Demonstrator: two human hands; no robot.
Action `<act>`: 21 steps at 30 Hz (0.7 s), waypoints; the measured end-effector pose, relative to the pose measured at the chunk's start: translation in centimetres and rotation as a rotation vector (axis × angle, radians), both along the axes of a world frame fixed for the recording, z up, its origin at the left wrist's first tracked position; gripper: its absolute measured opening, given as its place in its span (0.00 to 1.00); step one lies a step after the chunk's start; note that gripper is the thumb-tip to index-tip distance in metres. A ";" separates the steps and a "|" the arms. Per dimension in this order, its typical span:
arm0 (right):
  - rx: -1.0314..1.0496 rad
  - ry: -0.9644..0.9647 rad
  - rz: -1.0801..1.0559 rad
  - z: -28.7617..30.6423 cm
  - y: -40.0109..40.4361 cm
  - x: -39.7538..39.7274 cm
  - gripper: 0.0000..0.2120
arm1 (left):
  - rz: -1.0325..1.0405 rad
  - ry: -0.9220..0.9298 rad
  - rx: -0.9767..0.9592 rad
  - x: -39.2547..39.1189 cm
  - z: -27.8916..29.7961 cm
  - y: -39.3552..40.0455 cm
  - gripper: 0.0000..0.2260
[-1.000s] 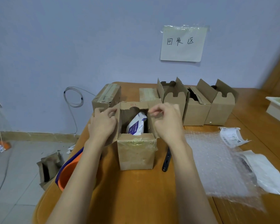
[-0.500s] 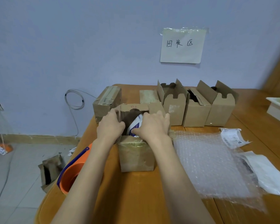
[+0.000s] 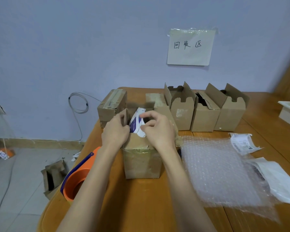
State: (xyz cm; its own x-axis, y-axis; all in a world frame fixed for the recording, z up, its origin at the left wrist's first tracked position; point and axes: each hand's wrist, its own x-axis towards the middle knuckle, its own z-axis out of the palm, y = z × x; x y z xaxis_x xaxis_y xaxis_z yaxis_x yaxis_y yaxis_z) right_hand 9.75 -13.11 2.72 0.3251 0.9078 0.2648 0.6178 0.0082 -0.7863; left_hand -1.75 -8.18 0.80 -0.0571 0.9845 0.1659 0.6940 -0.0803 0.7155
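step: lifting packet out, probably | box [image 3: 141,163] upright, top open | left hand [image 3: 115,133] grips box's left flap, holds it back to clear the opening | right hand [image 3: 157,131] pinches white-purple packet [image 3: 135,124] sticking out of box top | bubble wrap [image 3: 221,168] right of box

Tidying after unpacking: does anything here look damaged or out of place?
Yes. A torn-open cardboard box lies on the floor left of the table, apart from the row on top. The taped box at the back left has a ragged front edge. A shipping label lies curled beside the bubble wrap.
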 end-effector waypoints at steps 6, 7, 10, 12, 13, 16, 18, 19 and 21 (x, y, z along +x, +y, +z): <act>0.092 0.362 0.048 0.1 -1.0 1.0 0.12 | -0.021 -0.281 -0.066 -0.3 0.4 0.4 0.24; 0.107 0.404 0.051 0.1 -1.0 1.1 0.12 | -0.025 -0.336 -0.071 -0.4 0.3 0.4 0.24; 0.148 0.525 0.071 0.0 -1.0 1.4 0.11 | -0.039 -0.437 -0.081 -0.4 0.1 0.3 0.24; 0.178 0.594 0.074 -0.2 -0.9 1.4 0.12 | -0.045 -0.454 -0.069 -0.3 0.1 0.3 0.24; 0.199 0.612 0.066 -0.3 -1.0 1.3 0.12 | -0.050 -0.459 -0.064 -0.2 0.1 0.4 0.23; 0.274 0.772 0.050 -0.2 -1.2 1.5 0.13 | -0.074 -0.490 -0.046 -0.5 -0.1 0.5 0.24; 0.323 0.992 0.079 0.4 -1.1 2.6 0.11 | -0.063 -0.474 -0.023 -1.1 -0.7 0.3 0.22; 0.346 1.065 0.098 0.8 -1.1 3.2 0.10 | -0.042 -0.454 -0.013 -1.4 -1.1 0.3 0.21; 0.384 1.111 0.122 1.4 -1.1 3.9 0.09 | -0.001 -0.439 -0.003 -1.9 -1.6 0.5 0.20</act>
